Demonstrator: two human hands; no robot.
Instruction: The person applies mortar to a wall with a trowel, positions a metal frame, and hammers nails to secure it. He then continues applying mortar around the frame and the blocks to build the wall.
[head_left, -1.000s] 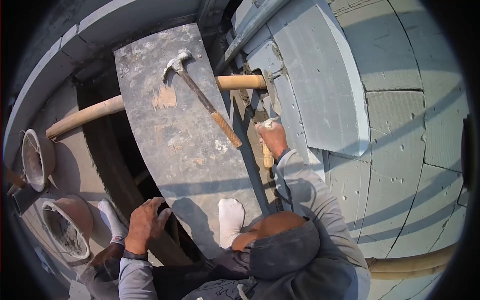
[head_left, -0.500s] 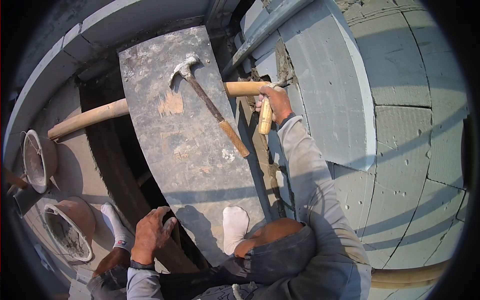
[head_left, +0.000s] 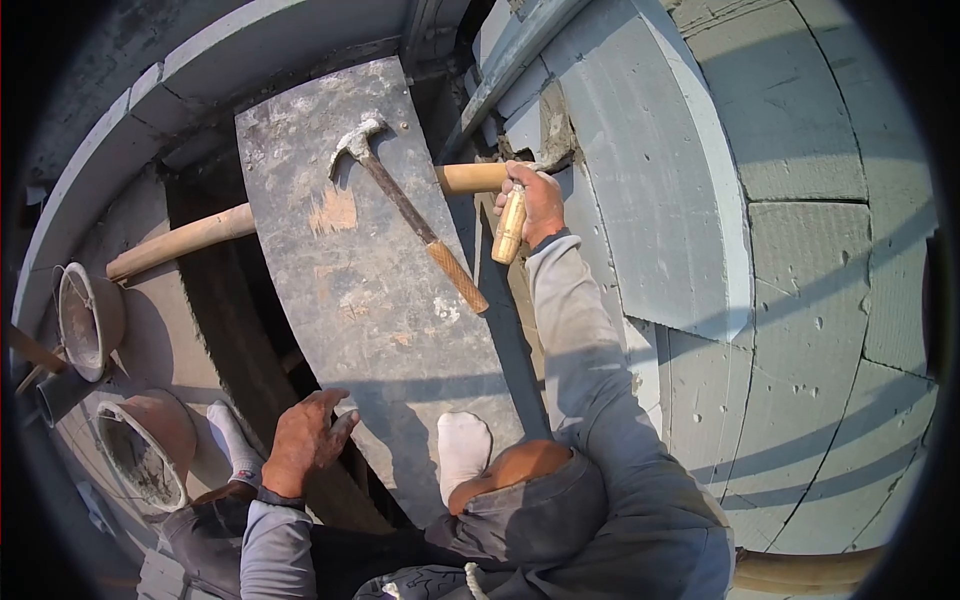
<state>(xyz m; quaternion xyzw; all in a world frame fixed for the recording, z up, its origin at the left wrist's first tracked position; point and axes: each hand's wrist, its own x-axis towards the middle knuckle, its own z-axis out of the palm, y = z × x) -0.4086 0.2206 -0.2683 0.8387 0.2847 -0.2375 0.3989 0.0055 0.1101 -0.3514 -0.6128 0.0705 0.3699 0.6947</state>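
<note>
Far left of frame: two round mortar-crusted pans (head_left: 140, 450) sit below, some mortar left in them. Lower left: left hand (head_left: 305, 440) lies spread and unclenched on the edge of the grey, mortar-stained plank (head_left: 350, 270). Upper centre: steel claw hammer with wooden handle (head_left: 405, 208) lies loose on the plank. Right of it: right hand (head_left: 535, 200) is clenched around a wooden-handled trowel (head_left: 510, 225), blade at the mortar joint of the grey concrete block wall (head_left: 650, 170). Jointing seems underway; lower joints look unfilled.
</note>
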